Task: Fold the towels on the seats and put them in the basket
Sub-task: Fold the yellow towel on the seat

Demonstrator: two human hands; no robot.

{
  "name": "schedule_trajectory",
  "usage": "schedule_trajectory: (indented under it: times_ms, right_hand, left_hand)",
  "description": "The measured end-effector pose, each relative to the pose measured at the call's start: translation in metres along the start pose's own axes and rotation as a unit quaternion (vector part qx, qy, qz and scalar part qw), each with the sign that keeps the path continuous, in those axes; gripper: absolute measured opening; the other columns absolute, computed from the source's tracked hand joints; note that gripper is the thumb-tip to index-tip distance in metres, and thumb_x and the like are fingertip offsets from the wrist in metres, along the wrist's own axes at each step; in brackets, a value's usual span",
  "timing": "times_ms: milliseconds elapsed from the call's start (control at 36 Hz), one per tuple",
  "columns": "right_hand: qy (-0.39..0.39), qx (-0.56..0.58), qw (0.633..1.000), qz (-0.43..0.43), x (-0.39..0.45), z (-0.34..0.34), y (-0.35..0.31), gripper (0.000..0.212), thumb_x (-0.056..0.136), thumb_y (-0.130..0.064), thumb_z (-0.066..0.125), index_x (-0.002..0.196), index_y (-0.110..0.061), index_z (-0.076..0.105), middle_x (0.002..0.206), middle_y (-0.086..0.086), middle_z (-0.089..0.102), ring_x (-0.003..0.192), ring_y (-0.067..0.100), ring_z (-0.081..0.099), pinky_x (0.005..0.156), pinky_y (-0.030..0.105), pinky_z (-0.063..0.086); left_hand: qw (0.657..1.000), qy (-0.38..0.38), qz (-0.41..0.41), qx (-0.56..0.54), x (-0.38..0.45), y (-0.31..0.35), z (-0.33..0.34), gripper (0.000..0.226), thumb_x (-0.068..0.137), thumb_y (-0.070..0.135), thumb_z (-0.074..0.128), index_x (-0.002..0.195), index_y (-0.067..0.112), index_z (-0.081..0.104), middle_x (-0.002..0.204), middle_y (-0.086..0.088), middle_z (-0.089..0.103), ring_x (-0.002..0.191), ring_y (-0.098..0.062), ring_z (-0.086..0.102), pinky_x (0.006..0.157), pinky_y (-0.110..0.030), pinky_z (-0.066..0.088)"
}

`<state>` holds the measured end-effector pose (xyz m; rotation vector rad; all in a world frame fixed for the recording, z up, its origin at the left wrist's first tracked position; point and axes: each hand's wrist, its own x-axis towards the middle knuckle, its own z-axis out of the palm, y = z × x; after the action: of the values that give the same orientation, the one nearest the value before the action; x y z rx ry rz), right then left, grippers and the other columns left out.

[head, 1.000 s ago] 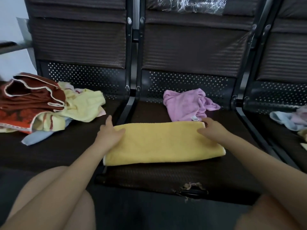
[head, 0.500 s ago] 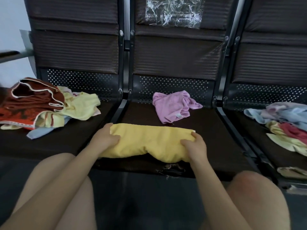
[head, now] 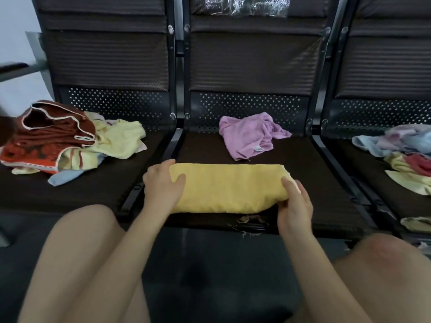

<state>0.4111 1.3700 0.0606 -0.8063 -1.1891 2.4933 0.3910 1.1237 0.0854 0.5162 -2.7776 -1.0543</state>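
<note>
Since a moment ago we slide our right hand [head: 294, 203] under the yellow towel [head: 229, 187], curling around its end, left hand [head: 163, 183] gripping the other, fingertips hidden beneath.

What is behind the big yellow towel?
Behind the folded yellow towel, farther back on the same seat, lies a crumpled pink towel. What the pink towel covers cannot be seen.
</note>
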Motion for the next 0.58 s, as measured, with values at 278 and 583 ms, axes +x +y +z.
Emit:
schedule_trajectory:
  times_ms: [278, 583]
  right_hand:
    - [-0.029, -0.249, 0.956, -0.152, -0.008, 0.039, 0.015, 0.037, 0.090, -0.010, 0.061, 0.124, -0.023, 0.061, 0.112, -0.009, 0.064, 0.101, 0.004, 0.059, 0.081, 0.014, 0.046]
    - [-0.344, -0.592, 0.699, -0.208, -0.025, 0.061, 0.045, 0.029, 0.090, -0.042, 0.060, 0.118, -0.034, 0.064, 0.093, -0.014, 0.070, 0.090, 0.003, 0.062, 0.082, 0.026, 0.051]
  left_hand:
    - [0.968, -0.181, 0.109, 0.133, -0.012, -0.001, 0.027, 0.042, 0.090, 0.043, 0.058, 0.131, 0.037, 0.053, 0.136, 0.002, 0.044, 0.129, -0.020, 0.036, 0.108, -0.034, 0.034]
    - [0.959, -0.080, -0.094, -0.254, 0.018, 0.002, 0.024, 0.035, 0.102, 0.037, 0.037, 0.128, 0.019, 0.052, 0.096, 0.001, 0.064, 0.076, -0.014, 0.064, 0.073, -0.025, 0.051]
